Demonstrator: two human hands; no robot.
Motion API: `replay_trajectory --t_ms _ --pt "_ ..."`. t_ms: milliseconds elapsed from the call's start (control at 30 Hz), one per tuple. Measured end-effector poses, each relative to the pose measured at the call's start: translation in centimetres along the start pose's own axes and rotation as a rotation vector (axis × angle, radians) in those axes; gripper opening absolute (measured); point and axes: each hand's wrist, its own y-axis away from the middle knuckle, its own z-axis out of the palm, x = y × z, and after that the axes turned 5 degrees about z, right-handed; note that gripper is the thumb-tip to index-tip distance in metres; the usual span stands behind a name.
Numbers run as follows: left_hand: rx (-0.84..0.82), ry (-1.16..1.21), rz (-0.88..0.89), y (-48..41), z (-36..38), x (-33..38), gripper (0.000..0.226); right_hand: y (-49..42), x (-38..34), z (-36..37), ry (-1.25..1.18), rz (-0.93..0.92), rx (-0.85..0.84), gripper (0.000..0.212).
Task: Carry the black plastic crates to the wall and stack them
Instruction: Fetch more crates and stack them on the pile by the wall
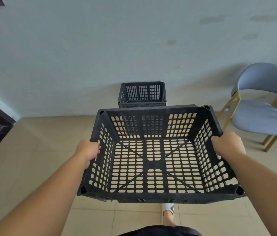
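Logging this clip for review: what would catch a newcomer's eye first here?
A big empty black crate fills the centre, held up by the left hand and right hand gripping its side rims. Ahead, a far crate sits against the wall, with a blue chair to the right.

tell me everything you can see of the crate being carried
The carried crate is black and looks like hard plastic. It is rectangular and open-topped, with slotted walls, a gridded bottom crossed by diagonal ribs, and a round socket at each rim corner. It is empty, roughly level, and held off the tiled floor. The left hand grips its left rim and the right hand its right rim. Its near edge looks chipped.
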Motion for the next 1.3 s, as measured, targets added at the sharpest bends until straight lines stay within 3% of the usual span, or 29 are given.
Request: replay_trajectory --t_ms 467,900,1300 --pt "0.091 0.072 -0.045 -17.4 5.8 13.6 0.019 -21.9 -15.8 2.5 0.030 -0.083 -0.061 0.021" --pt "-0.081 0.076 -0.070 -40.7 9.2 24.3 0.020 -36.5 -30.0 8.8 0.017 0.065 -0.030 0.022" --pt "-0.071 -0.078 -0.011 -55.5 13.5 34.5 0.027 -49.7 -38.4 13.2 -0.013 0.151 -0.050 0.024"
